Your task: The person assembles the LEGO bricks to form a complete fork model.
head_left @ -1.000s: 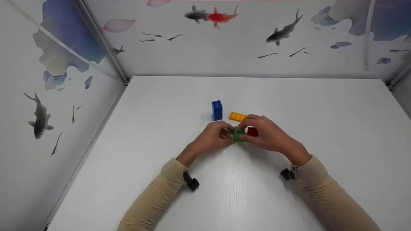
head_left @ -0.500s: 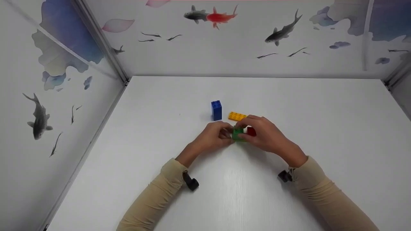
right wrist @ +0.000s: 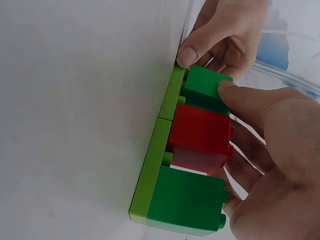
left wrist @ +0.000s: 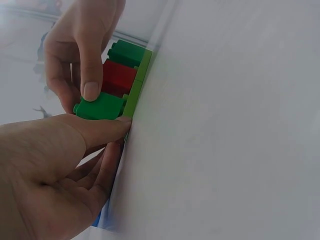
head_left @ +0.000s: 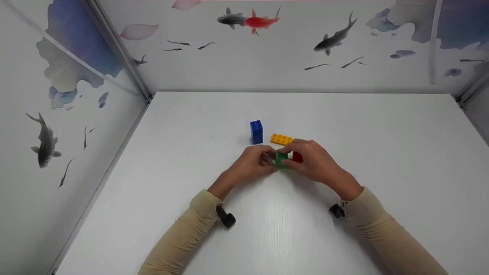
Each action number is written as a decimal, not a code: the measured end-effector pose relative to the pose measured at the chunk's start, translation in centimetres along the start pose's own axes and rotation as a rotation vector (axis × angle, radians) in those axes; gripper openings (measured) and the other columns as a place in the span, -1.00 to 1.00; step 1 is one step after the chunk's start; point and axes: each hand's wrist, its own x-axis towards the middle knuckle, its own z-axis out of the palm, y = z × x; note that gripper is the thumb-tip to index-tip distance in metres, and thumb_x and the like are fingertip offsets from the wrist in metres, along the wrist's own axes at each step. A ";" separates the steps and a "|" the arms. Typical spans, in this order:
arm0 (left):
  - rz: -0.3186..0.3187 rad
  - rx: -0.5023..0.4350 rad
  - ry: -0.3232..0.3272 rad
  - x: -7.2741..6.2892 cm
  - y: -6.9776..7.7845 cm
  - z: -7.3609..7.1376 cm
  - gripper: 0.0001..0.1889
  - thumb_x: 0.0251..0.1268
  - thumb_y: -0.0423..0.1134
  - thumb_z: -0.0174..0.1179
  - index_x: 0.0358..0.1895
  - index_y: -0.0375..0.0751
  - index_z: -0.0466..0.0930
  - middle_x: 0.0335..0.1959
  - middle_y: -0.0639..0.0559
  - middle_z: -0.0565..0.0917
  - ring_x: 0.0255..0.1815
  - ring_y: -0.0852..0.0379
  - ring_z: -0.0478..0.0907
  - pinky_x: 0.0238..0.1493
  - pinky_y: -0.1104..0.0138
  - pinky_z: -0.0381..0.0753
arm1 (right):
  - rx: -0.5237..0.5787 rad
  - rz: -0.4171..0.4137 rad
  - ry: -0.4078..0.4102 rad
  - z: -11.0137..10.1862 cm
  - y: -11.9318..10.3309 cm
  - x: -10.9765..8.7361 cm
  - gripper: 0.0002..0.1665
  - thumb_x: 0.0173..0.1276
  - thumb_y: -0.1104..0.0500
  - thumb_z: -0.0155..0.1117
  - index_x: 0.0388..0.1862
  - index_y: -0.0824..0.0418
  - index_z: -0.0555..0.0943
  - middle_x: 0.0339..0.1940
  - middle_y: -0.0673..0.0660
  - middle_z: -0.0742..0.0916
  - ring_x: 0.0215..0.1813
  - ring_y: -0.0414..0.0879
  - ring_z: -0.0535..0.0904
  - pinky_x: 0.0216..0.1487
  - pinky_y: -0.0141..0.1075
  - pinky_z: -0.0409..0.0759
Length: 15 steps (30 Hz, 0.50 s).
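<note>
Two light green toy building bricks (right wrist: 171,95) lie end to end as a low strip on the table. The thumb and fingers of my left hand (head_left: 252,163) pinch the strip's left end. With thumb and fingertips, my right hand (head_left: 316,161) grips a green brick (left wrist: 100,106) over that same end. Light green studs show between this brick and the strip. Beside it on the strip stands a red brick (right wrist: 200,134), then another green brick (right wrist: 186,197) at the right end. In the head view my right hand hides most of the red brick and the farther green one.
A tall blue brick (head_left: 256,132) stands upright just beyond my left hand. A flat yellow brick (head_left: 281,139) lies beyond my right hand, partly covered by it. The white table (head_left: 183,122) meets printed wall panels (head_left: 267,61) at the back and left.
My right hand and forearm have shifted slightly left, still gripping the green brick. My left hand keeps its hold on the strip, and the head view has moved a little.
</note>
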 end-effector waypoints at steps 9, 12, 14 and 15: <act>-0.001 0.006 0.004 0.0 -0.2 0.1 -0.64 0.41 -0.34 0.46 0.22 -0.12 0.71 0.09 0.00 0.78 0.00 0.19 0.76 0.09 0.40 0.78 | -0.048 -0.012 0.001 0.0 -0.3 -0.1 -0.67 0.37 0.12 0.63 0.09 0.08 0.84 -0.13 0.03 0.84 -0.24 -0.02 0.62 0.01 -0.12 0.54; -0.003 0.010 0.002 0.0 -0.1 0.1 -0.63 0.42 -0.35 0.46 0.24 -0.13 0.70 0.10 -0.01 0.77 0.00 0.19 0.76 0.09 0.40 0.78 | -0.065 -0.022 0.010 0.0 -0.4 -0.1 -0.68 0.36 0.12 0.63 0.07 0.07 0.84 -0.15 0.02 0.84 -0.27 -0.07 0.61 -0.02 -0.15 0.52; 0.000 0.011 -0.001 0.0 -0.1 0.1 -0.62 0.41 -0.36 0.45 0.25 -0.15 0.70 0.10 -0.03 0.77 0.00 0.17 0.76 0.09 0.40 0.78 | -0.077 -0.048 0.027 0.1 -0.3 -0.1 -0.69 0.35 0.12 0.65 0.05 0.07 0.85 -0.16 0.03 0.84 -0.29 -0.10 0.59 -0.03 -0.14 0.53; 0.002 0.010 -0.002 0.0 -0.1 0.1 -0.62 0.41 -0.36 0.44 0.25 -0.16 0.70 0.10 -0.04 0.77 0.00 0.17 0.76 0.09 0.39 0.78 | -0.084 -0.060 0.036 0.1 -0.3 -0.1 -0.69 0.34 0.13 0.65 0.05 0.07 0.85 -0.15 0.03 0.85 -0.29 -0.11 0.59 -0.04 -0.13 0.53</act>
